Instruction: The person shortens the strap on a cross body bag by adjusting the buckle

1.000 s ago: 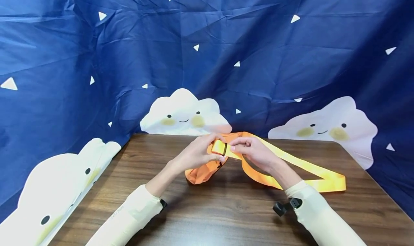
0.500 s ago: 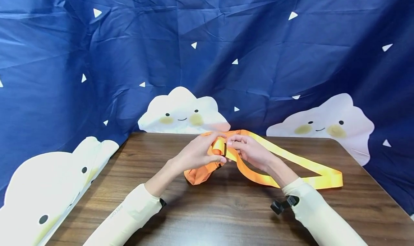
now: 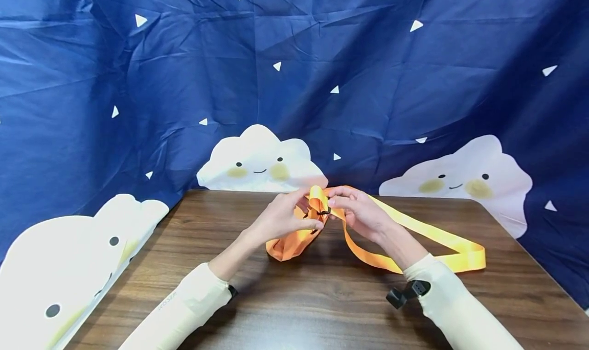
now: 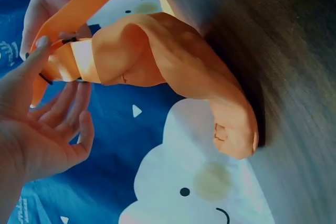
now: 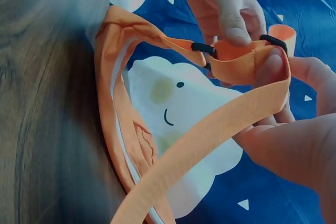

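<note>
An orange zippered bag (image 3: pixel 287 245) lies toward the back of the table, its white zipper (image 5: pixel 122 124) visible in the right wrist view. Joined to it is a yellow-orange strap (image 3: pixel 423 227) threaded through a black slider buckle (image 5: pixel 274 41). My left hand (image 3: pixel 280 217) pinches the strap section between bag and slider, thumb on one side and fingers behind. From the other side my right hand (image 3: pixel 363 212) holds the strap at the slider, its thumb inside the fold. A small strap loop (image 3: pixel 316 194) bulges up between the hands. Another black fitting (image 5: pixel 203 49) sits nearer the bag.
The strap's long loop spreads right across the wooden table (image 3: pixel 294 304). A blue curtain (image 3: pixel 294 84) printed with white clouds hangs behind and at the left. A black wrist camera (image 3: pixel 398 297) juts from the right sleeve.
The strap between the hands has gone from lying flat to a raised loop. The slider has tilted from upright to nearly level. Both hands remain in about the same place.
</note>
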